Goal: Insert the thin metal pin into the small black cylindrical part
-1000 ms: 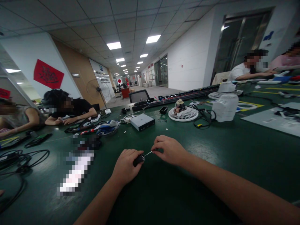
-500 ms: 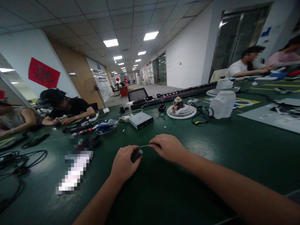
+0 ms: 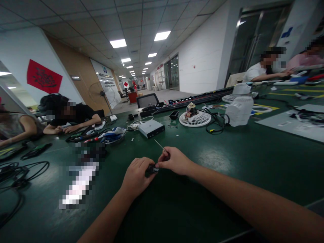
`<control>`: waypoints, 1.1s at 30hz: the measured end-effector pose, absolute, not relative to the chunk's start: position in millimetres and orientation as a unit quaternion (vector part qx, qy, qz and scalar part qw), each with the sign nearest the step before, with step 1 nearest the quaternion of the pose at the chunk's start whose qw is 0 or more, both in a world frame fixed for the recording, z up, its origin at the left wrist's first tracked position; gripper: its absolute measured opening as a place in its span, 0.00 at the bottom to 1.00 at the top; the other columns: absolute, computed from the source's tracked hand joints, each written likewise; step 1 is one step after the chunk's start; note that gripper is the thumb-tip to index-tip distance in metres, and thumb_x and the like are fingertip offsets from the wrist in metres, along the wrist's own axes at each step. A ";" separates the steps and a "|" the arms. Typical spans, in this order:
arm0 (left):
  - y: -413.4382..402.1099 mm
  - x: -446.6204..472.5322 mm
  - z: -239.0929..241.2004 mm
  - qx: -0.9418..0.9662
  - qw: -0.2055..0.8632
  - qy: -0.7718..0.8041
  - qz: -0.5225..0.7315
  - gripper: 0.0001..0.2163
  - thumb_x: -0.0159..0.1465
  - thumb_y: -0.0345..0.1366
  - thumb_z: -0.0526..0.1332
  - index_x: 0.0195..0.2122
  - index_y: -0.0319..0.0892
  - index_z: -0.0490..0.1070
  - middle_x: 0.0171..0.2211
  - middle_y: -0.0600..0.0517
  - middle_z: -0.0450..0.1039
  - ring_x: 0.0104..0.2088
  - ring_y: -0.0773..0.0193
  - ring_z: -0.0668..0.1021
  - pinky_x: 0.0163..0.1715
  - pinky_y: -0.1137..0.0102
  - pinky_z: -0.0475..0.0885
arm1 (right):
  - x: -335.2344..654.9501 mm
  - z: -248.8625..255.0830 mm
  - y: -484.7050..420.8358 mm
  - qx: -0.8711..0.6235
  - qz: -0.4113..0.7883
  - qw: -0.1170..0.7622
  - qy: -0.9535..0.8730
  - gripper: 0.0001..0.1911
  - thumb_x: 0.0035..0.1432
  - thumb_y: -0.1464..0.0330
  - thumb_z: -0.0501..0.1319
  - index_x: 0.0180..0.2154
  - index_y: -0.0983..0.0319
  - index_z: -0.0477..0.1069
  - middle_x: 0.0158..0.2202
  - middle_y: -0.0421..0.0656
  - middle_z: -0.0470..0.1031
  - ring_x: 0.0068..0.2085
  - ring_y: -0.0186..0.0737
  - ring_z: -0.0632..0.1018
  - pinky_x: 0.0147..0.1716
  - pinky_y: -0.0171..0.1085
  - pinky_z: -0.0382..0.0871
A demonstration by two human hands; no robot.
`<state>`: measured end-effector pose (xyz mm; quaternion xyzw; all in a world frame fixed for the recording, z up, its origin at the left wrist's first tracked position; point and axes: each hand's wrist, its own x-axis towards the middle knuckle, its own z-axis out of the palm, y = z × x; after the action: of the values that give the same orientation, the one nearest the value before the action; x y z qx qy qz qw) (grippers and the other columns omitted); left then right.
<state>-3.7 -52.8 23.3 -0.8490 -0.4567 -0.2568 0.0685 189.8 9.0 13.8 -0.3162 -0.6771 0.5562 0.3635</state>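
Observation:
My left hand (image 3: 135, 176) is closed around a small black part with a metallic end (image 3: 153, 168), held low over the green table; its exact kind cannot be made out. My right hand (image 3: 178, 161) keeps a thin screwdriver (image 3: 159, 145) in its grip, the metal shaft pointing away and to the left. Its handle is hidden in the palm. The thumb and a finger of that hand reach to the metallic end of the black part and seem to touch it. Beyond the hands lies a grey disc drive (image 3: 151, 128).
A white fan grille with a motor (image 3: 194, 118) and a white plastic housing (image 3: 239, 110) stand at the back right. A small black tray (image 3: 173, 115) sits behind the drive. Black cables (image 3: 22, 172) lie left, near a blurred-out bright patch. Other people sit across the table.
My right hand has come closer to the left. The screwdriver tip has swung off the black part and now points away, while the fingers meet the part's end.

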 end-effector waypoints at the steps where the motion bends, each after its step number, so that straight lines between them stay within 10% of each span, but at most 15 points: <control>1: -53.1 -3.3 23.6 -0.853 0.070 -0.449 -0.258 0.06 0.61 0.33 0.62 0.39 0.44 0.68 0.35 0.51 0.74 0.35 0.60 0.74 0.37 0.65 0.67 | 189.8 13.7 8.4 -0.311 0.563 0.359 -0.677 0.21 0.43 0.71 0.70 0.27 0.59 0.54 0.30 0.40 0.78 0.34 0.40 0.79 0.33 0.37 0.71; 17: -54.2 -5.1 23.2 -0.859 0.087 -0.434 -0.257 0.07 0.61 0.33 0.63 0.40 0.44 0.69 0.36 0.50 0.75 0.37 0.58 0.76 0.38 0.64 0.68 | 194.2 19.4 3.0 -0.391 0.442 0.281 -0.757 0.17 0.45 0.69 0.67 0.25 0.59 0.56 0.29 0.39 0.78 0.30 0.37 0.78 0.25 0.32 0.66; 33: -53.3 -6.7 20.6 -0.855 0.052 -0.421 -0.299 0.11 0.60 0.34 0.65 0.43 0.43 0.70 0.38 0.50 0.77 0.37 0.59 0.77 0.39 0.66 0.71 | 191.9 34.9 -17.3 -0.314 0.292 0.385 -0.818 0.18 0.50 0.75 0.62 0.23 0.58 0.50 0.30 0.39 0.76 0.33 0.37 0.77 0.31 0.34 0.65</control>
<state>-6.7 -53.3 20.6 -0.8546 -0.4210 -0.2993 0.0523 191.9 -17.3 34.9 -0.3137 -0.8177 0.2916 0.3845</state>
